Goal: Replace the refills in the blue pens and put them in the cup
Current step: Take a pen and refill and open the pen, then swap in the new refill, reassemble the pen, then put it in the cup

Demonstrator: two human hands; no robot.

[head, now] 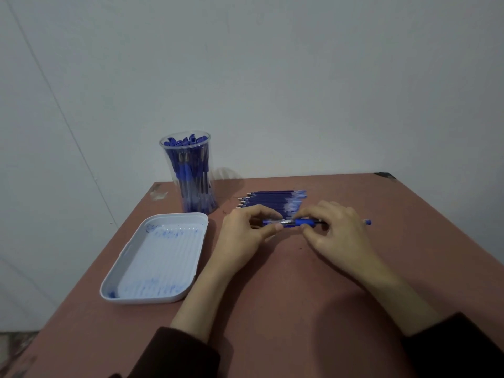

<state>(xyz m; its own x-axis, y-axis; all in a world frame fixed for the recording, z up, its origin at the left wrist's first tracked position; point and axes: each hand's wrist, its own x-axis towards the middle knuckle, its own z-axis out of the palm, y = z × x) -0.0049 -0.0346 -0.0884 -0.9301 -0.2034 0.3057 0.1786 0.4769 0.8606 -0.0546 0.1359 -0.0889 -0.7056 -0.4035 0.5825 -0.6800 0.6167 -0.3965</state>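
The blue pen (300, 222) is held level over the tabletop (300, 282). The left hand (245, 233) pinches its tip end and the right hand (338, 230) pinches its barrel. Just behind the pen lies a row of blue refills (272, 200). Behind and left of the pen stands the clear cup (191, 173), full of pens. Left of the pen sits a white, ink-stained tray (131, 268).

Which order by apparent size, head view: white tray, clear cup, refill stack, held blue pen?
1. white tray
2. clear cup
3. refill stack and blue pen: unranked; pen longer but thinner, stack partly hidden.
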